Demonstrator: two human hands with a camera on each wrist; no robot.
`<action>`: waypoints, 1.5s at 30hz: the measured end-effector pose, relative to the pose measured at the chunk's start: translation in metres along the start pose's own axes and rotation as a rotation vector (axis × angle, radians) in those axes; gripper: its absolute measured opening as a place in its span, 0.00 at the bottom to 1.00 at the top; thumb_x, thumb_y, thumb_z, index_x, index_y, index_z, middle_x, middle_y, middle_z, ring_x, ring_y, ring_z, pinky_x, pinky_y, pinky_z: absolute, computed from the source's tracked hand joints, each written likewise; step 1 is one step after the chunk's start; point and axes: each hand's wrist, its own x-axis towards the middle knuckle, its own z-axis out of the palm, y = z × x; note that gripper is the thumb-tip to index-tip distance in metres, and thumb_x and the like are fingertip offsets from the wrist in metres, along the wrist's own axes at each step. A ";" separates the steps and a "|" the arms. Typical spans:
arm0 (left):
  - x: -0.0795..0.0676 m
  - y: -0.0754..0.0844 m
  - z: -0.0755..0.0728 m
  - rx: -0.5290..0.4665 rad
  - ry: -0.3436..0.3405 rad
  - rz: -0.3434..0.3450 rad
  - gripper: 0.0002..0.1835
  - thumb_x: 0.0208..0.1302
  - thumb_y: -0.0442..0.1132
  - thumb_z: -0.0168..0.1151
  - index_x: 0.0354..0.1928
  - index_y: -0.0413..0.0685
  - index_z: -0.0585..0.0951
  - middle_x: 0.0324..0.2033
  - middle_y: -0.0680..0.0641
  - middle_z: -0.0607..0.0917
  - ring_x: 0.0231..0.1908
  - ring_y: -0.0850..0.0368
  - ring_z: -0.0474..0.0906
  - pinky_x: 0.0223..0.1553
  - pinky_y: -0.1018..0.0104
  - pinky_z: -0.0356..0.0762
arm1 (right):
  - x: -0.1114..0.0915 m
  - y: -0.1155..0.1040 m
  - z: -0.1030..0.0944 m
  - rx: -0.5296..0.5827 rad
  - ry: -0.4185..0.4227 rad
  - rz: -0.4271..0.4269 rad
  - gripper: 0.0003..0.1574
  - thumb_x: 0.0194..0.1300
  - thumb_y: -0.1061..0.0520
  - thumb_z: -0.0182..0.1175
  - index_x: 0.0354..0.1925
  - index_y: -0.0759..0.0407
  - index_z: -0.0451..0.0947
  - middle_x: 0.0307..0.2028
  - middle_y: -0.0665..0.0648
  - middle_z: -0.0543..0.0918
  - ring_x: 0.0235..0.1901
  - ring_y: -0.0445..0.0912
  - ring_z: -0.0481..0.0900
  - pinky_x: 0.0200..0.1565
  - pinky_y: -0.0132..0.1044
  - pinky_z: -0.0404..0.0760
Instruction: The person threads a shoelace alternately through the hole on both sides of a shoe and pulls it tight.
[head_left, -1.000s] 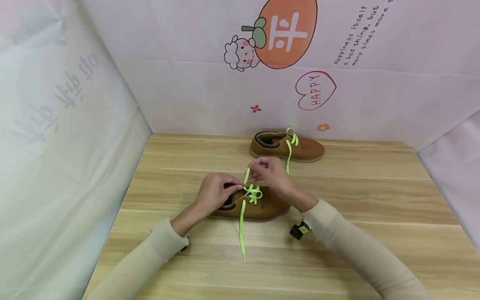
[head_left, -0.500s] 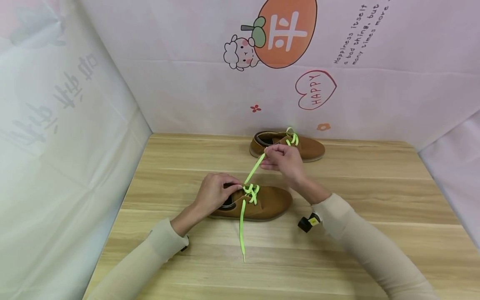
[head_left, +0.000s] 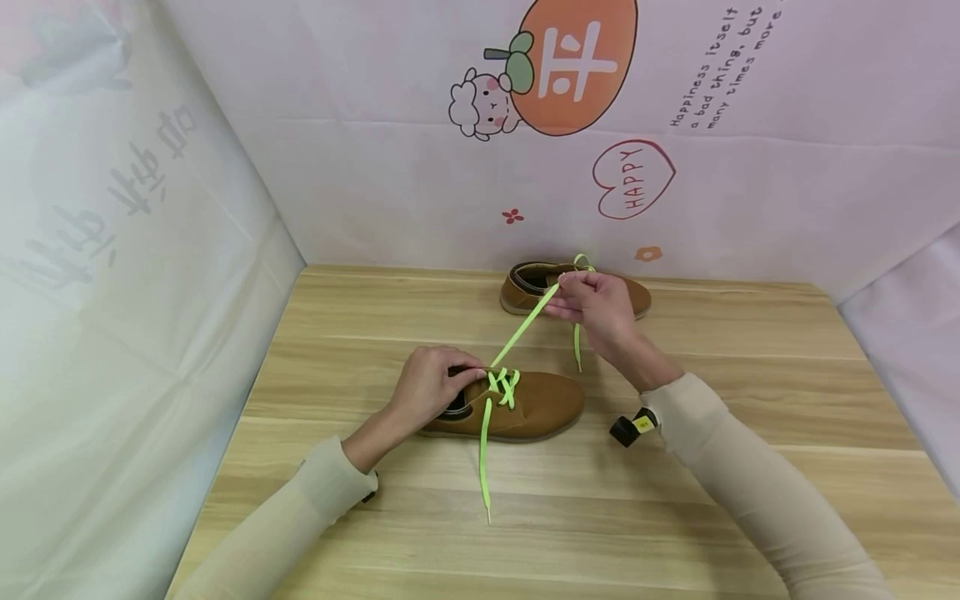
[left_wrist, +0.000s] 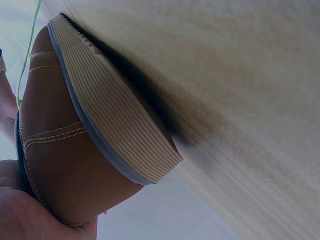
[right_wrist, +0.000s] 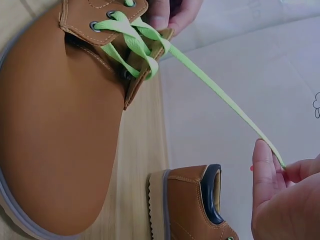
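A brown leather shoe (head_left: 543, 404) stands on the table in the head view, its toe to the right. Neon green shoelace (right_wrist: 212, 85) runs criss-cross through its eyelets. My left hand (head_left: 435, 383) grips the shoe's upper edge at the opening, thumb and fingers pinching the eyelet flap. My right hand (head_left: 600, 308) pinches one end of the lace and holds it taut, up and away from the far row of eyelets. The other lace end (head_left: 483, 467) hangs over the near side onto the table. In the left wrist view the shoe's heel and ribbed sole (left_wrist: 110, 110) show.
A second brown shoe (head_left: 517, 296) with green laces stands behind, near the back wall, partly hidden by my right hand. The wooden table (head_left: 360, 317) meets white printed cloth (head_left: 390, 200) at the back and left.
My right hand has moved away to the upper right, drawing the lace out through the eyelet, and the loop over the shoe has tightened. My left hand has stayed in place.
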 end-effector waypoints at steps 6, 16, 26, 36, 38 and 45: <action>0.000 0.001 0.001 -0.007 -0.001 0.002 0.03 0.64 0.37 0.77 0.39 0.48 0.94 0.37 0.51 0.94 0.42 0.56 0.91 0.48 0.56 0.87 | 0.002 -0.001 -0.004 -0.002 0.019 0.008 0.09 0.81 0.64 0.56 0.49 0.72 0.76 0.33 0.56 0.86 0.32 0.44 0.90 0.45 0.37 0.89; 0.000 0.002 0.001 -0.007 -0.006 -0.001 0.03 0.66 0.38 0.76 0.39 0.48 0.94 0.37 0.51 0.94 0.42 0.55 0.91 0.48 0.56 0.87 | 0.005 -0.001 -0.010 0.026 0.037 0.045 0.11 0.81 0.64 0.55 0.52 0.75 0.74 0.34 0.57 0.87 0.33 0.44 0.90 0.46 0.36 0.89; 0.001 0.001 0.000 -0.003 0.001 0.002 0.03 0.65 0.37 0.76 0.39 0.48 0.94 0.37 0.51 0.94 0.43 0.55 0.91 0.49 0.55 0.87 | 0.006 0.005 -0.015 -0.015 0.026 0.108 0.20 0.82 0.62 0.54 0.60 0.80 0.70 0.37 0.57 0.84 0.34 0.43 0.89 0.48 0.36 0.88; 0.000 0.001 -0.001 0.001 -0.005 -0.005 0.02 0.65 0.37 0.76 0.38 0.49 0.94 0.38 0.52 0.94 0.44 0.55 0.91 0.50 0.55 0.86 | 0.005 0.023 -0.019 -0.099 -0.041 0.119 0.19 0.81 0.65 0.55 0.58 0.83 0.69 0.39 0.58 0.85 0.37 0.44 0.89 0.53 0.39 0.87; 0.000 0.001 -0.001 0.003 -0.005 -0.003 0.02 0.65 0.37 0.76 0.38 0.49 0.94 0.37 0.53 0.94 0.44 0.55 0.91 0.50 0.55 0.86 | 0.003 0.026 -0.018 -0.132 -0.052 0.127 0.17 0.80 0.66 0.55 0.56 0.82 0.71 0.40 0.59 0.85 0.37 0.43 0.89 0.55 0.42 0.86; -0.001 0.000 0.000 0.007 -0.009 0.004 0.02 0.65 0.38 0.76 0.39 0.49 0.93 0.37 0.54 0.93 0.44 0.56 0.90 0.51 0.55 0.86 | -0.001 0.039 -0.018 -0.269 -0.121 0.135 0.12 0.79 0.69 0.54 0.51 0.82 0.74 0.44 0.70 0.87 0.40 0.46 0.91 0.54 0.47 0.87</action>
